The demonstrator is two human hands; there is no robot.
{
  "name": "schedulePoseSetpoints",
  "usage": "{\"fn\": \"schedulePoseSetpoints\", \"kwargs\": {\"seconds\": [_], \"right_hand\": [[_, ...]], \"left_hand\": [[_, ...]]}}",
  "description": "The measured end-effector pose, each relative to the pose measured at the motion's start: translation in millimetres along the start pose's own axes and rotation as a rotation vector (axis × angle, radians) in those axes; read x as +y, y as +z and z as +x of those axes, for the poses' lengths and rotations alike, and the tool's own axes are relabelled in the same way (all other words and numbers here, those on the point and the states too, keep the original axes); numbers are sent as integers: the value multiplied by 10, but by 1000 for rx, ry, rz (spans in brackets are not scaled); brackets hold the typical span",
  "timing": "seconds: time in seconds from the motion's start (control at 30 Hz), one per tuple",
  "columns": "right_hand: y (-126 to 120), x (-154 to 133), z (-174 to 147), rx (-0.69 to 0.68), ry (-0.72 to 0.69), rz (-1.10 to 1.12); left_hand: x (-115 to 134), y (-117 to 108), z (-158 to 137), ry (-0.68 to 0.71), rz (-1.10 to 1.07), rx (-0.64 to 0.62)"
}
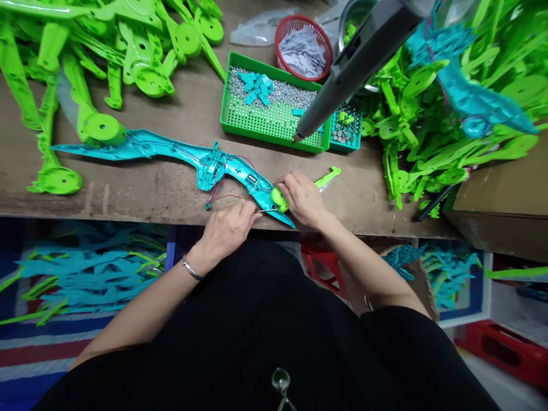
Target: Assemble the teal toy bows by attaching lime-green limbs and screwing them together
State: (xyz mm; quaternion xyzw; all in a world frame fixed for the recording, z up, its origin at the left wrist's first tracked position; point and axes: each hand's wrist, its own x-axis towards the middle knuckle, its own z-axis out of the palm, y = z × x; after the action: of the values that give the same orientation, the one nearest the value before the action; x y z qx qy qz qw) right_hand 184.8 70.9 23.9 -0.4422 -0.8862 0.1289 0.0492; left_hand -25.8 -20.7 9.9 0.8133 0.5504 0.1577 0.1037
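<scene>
A long blue curved plastic part [171,149], shaped like a toy bow half, lies across the bench with its hollow, wired side up. Near its right end sits a green plastic arm with a round disc [279,199], its narrow end pointing up and right. My right hand [302,197] is closed on this green arm beside the disc. My left hand [229,228] pinches a thin metal tool [268,210], whose tip reaches the disc's lower edge; its handle is mostly hidden in my fingers. Thin red and dark wires run to a small connector [208,206] on the bench.
A green basket [274,140] holds screws and small blue pieces. Behind it is a red basket [282,60] of white strips. A grey powered screwdriver [342,80] hangs above. Green arms [143,51] pile up left and right; a cardboard box [505,182] stands right.
</scene>
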Motion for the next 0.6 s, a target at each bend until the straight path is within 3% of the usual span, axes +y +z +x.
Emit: {"fn": "schedulePoseSetpoints", "kwargs": {"seconds": [0.2, 0.47, 0.6], "right_hand": [[1, -35, 22, -29, 12, -74], [55, -58, 14, -69, 74, -105], [59, -40, 29, -68, 70, -44]], "left_hand": [[98, -57, 116, -38, 5, -76], [295, -478, 426, -105, 63, -372], [383, -673, 566, -71, 85, -446]]}}
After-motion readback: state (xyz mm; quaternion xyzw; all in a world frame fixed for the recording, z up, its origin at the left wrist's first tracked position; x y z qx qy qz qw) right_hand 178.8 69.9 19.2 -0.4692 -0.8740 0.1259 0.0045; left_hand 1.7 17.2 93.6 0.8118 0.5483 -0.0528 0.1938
